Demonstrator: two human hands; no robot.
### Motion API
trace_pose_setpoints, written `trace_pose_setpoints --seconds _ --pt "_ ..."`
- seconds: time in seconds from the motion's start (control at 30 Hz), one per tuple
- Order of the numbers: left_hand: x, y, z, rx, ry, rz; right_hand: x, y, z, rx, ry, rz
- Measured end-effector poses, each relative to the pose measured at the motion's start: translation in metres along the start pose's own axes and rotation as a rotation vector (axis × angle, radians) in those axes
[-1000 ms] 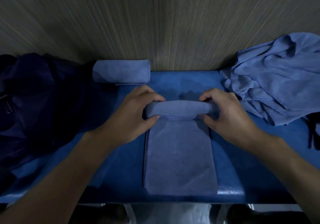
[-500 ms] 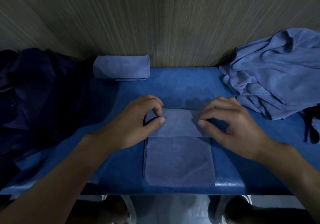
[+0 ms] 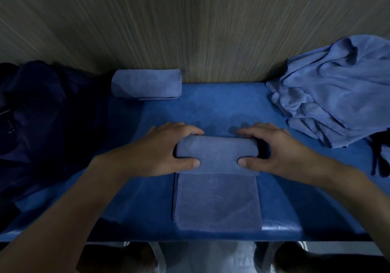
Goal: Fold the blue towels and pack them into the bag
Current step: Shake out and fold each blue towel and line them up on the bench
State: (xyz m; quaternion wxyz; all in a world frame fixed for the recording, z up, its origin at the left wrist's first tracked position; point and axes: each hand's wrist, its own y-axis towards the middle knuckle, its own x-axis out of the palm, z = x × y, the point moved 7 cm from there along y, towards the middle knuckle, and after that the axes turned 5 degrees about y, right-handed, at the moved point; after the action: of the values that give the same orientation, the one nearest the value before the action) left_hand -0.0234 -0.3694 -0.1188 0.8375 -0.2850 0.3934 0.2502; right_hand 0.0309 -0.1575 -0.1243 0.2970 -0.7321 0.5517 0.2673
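Observation:
A blue towel (image 3: 217, 199) lies as a narrow strip in the middle of the blue padded table (image 3: 211, 112), its far part rolled into a thick roll. My left hand (image 3: 166, 152) grips the roll's left end, fingers over the top and thumb on the near side. My right hand (image 3: 274, 150) grips the right end the same way. A finished rolled towel (image 3: 146, 84) lies at the back against the wall. A heap of unfolded blue towels (image 3: 335, 95) sits at the right. A dark bag (image 3: 40, 112) lies at the left, its opening not visible.
A wood-grain wall (image 3: 190, 23) stands right behind the table. A dark strap (image 3: 379, 158) hangs at the right edge below the heap. The table's front edge (image 3: 280, 228) is near me, with my shoes and the floor below.
The roll has grown thicker and come toward me along the strip. Both hands went from pinching the fold to gripping the roll's ends. The flat part is shorter.

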Motion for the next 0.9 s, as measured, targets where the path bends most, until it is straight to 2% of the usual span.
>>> trace_pose_setpoints --seconds 0.07,0.17,0.23,0.3,0.4,0.53,0.7,0.9 --pt "-0.003 0.003 -0.001 -0.032 -0.094 0.045 -0.004 0.004 -0.003 -0.023 0.082 0.053" --pt "-0.016 0.011 -0.001 -0.041 -0.136 0.256 -0.014 0.010 -0.004 -0.043 0.128 0.220" --pt "-0.026 0.012 0.004 0.006 -0.086 0.408 -0.024 0.011 -0.010 -0.093 0.016 0.365" --pt "-0.030 0.010 0.008 0.055 -0.025 0.467 -0.027 0.009 -0.018 -0.156 -0.128 0.453" --pt "-0.028 0.004 0.013 0.129 0.007 0.430 -0.025 0.002 -0.027 -0.197 -0.225 0.450" --pt "-0.022 -0.006 0.017 0.131 -0.110 0.372 -0.017 -0.011 -0.033 -0.266 -0.247 0.363" --pt "-0.016 -0.012 0.024 0.135 -0.193 0.335 -0.011 -0.032 -0.042 -0.338 -0.221 0.332" --pt "-0.007 -0.009 0.028 0.132 -0.151 0.280 -0.010 -0.044 -0.045 -0.424 -0.065 0.327"
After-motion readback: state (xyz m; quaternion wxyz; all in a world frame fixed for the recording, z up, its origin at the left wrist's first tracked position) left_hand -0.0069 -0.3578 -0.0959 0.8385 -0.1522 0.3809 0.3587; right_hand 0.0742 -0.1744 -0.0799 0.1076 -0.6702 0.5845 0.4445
